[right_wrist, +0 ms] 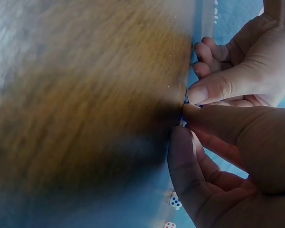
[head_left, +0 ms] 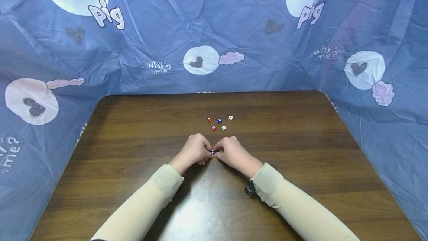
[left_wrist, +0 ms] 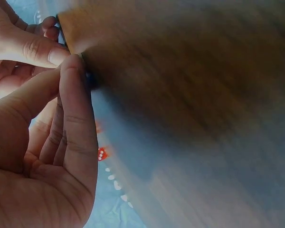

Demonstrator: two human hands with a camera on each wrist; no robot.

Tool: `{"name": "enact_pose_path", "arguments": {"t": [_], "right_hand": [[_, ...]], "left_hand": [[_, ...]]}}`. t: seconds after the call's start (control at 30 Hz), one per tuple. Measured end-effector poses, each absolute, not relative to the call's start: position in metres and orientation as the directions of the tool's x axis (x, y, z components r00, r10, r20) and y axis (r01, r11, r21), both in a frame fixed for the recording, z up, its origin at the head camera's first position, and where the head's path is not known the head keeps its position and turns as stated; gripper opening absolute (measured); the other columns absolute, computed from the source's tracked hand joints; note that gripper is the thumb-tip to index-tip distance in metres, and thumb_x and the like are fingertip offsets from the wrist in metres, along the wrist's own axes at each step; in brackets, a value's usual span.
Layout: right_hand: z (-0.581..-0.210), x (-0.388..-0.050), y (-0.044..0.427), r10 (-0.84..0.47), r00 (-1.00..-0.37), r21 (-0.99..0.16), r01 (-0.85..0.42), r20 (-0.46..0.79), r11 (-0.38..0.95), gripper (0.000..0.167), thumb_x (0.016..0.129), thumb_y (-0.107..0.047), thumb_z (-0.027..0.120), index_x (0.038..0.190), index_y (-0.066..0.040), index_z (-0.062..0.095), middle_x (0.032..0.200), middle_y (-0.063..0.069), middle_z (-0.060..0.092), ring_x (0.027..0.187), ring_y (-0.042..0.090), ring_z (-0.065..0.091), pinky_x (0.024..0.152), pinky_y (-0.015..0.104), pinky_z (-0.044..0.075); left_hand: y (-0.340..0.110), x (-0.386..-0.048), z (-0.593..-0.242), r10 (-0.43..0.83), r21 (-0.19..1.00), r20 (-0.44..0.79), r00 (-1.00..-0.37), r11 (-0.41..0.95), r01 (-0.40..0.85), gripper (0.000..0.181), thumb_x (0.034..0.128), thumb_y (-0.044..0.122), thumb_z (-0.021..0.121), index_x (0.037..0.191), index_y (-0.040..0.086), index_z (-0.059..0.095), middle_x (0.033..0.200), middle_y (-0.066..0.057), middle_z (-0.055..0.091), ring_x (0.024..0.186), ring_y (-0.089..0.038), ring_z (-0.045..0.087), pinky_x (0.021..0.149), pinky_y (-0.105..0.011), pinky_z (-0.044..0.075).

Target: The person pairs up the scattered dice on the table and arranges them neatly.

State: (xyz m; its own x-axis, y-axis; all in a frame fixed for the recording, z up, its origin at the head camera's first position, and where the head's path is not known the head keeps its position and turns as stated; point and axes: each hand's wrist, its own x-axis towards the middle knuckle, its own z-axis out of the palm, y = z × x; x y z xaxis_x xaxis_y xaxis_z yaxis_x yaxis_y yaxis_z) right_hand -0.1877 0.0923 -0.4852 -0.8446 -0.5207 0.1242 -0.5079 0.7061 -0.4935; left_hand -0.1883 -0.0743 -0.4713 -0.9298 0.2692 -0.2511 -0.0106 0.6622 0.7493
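A blue die (head_left: pixel 213 151) with white dots is held between the fingertips of both hands, low over the brown table near its middle. My left hand (head_left: pixel 197 149) pinches it from the left, and my right hand (head_left: pixel 232 152) pinches it from the right. The two hands' fingertips nearly meet around it. In the left wrist view my left hand (left_wrist: pixel 61 123) hides most of the die. In the right wrist view only slivers of blue show between the fingertips of my right hand (right_wrist: pixel 228 152) and the other hand.
Beyond the hands on the table (head_left: pixel 133 140) lie a red die (head_left: pixel 208 120), another red die (head_left: pixel 214 128), a blue die (head_left: pixel 219 121), a white die (head_left: pixel 230 118) and another white die (head_left: pixel 224 128). A blue printed cloth (head_left: pixel 260 73) hangs behind the table.
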Motion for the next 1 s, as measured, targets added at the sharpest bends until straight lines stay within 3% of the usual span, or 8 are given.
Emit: {"name": "enact_pose_path", "arguments": {"t": [0.33, 0.63, 0.87, 1.0], "right_hand": [[-0.487, -0.187, 0.093, -0.515, -0.844, -0.523, -0.51, 0.15, 0.683, 0.01, 0.079, -0.002, 0.082, 0.088, -0.007, 0.081, 0.076, -0.003, 0.073, 0.064, 0.006, 0.059, 0.06, 0.023, 0.05], [-0.483, -0.188, 0.096, -0.508, -0.854, -0.563, -0.477, 0.114, 0.675, 0.012, 0.078, -0.001, 0.083, 0.089, -0.006, 0.08, 0.068, -0.006, 0.067, 0.059, 0.002, 0.055, 0.057, 0.022, 0.048], [-0.473, -0.205, 0.114, -0.42, -0.907, -0.705, -0.281, -0.027, 0.651, 0.022, 0.082, -0.008, 0.085, 0.101, -0.002, 0.077, 0.063, -0.007, 0.064, 0.054, 0.007, 0.059, 0.054, 0.026, 0.051], [-0.463, -0.227, 0.126, -0.318, -0.948, -0.774, -0.18, -0.029, 0.607, 0.028, 0.085, -0.012, 0.084, 0.11, -0.002, 0.076, 0.066, 0.0, 0.069, 0.053, 0.016, 0.065, 0.053, 0.031, 0.055]], "left_hand": [[-0.075, -0.185, -0.474, 0.268, 0.804, -0.261, -0.927, 0.592, -0.056, 0.006, 0.082, -0.004, 0.081, 0.079, 0.0, 0.077, 0.056, -0.012, 0.066, 0.046, -0.023, 0.067, 0.043, -0.032, 0.056], [-0.075, -0.185, -0.475, 0.254, 0.792, -0.262, -0.931, 0.608, -0.057, 0.01, 0.0822, -0.004, 0.081, 0.077, 0.003, 0.077, 0.056, -0.011, 0.066, 0.045, -0.022, 0.066, 0.042, -0.032, 0.056], [-0.075, -0.186, -0.477, 0.25, 0.785, -0.27, -0.93, 0.616, -0.063, 0.008, 0.0822, -0.003, 0.081, 0.079, 0.002, 0.077, 0.054, -0.011, 0.065, 0.043, -0.021, 0.065, 0.041, -0.032, 0.055], [-0.075, -0.186, -0.477, 0.258, 0.78, -0.257, -0.932, 0.625, -0.042, 0.006, 0.0822, -0.003, 0.081, 0.083, 0.001, 0.077, 0.054, -0.011, 0.065, 0.042, -0.02, 0.064, 0.04, -0.032, 0.055]]}}
